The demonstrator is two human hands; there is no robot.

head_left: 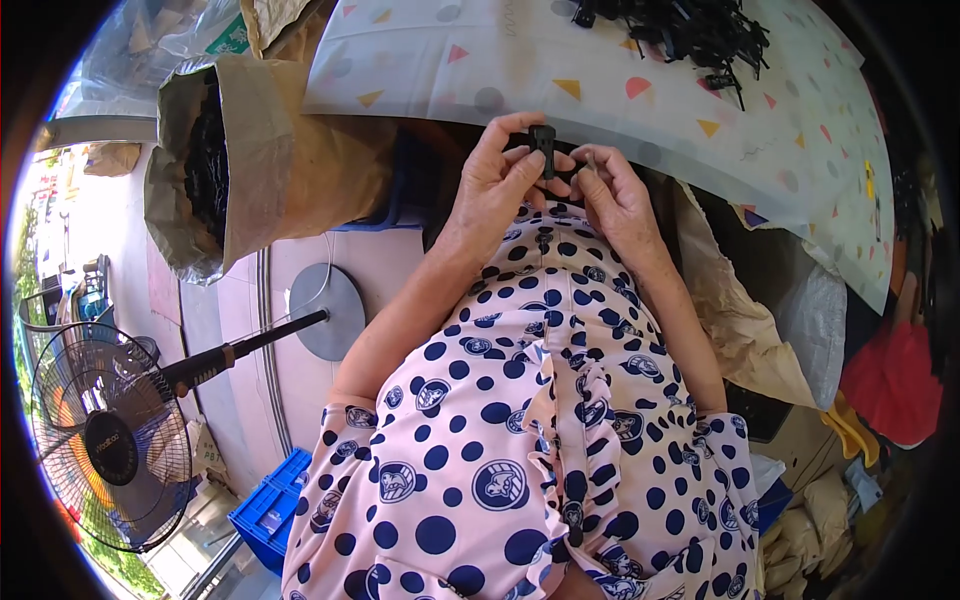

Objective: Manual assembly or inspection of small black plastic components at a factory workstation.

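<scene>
Just off the near edge of the table, my left hand pinches a small black plastic part between thumb and fingers, held upright. Close beside it on the right, my right hand has its thumb and forefinger pressed together. Something tiny seems to be between those fingertips, too small to name. Beyond my hands, a tangled heap of black plastic parts lies on the patterned table cover.
A large brown paper sack with black contents stands open at the left. A standing fan is further left, its round base on the floor. A blue crate sits lower left. Crumpled brown paper hangs at the right.
</scene>
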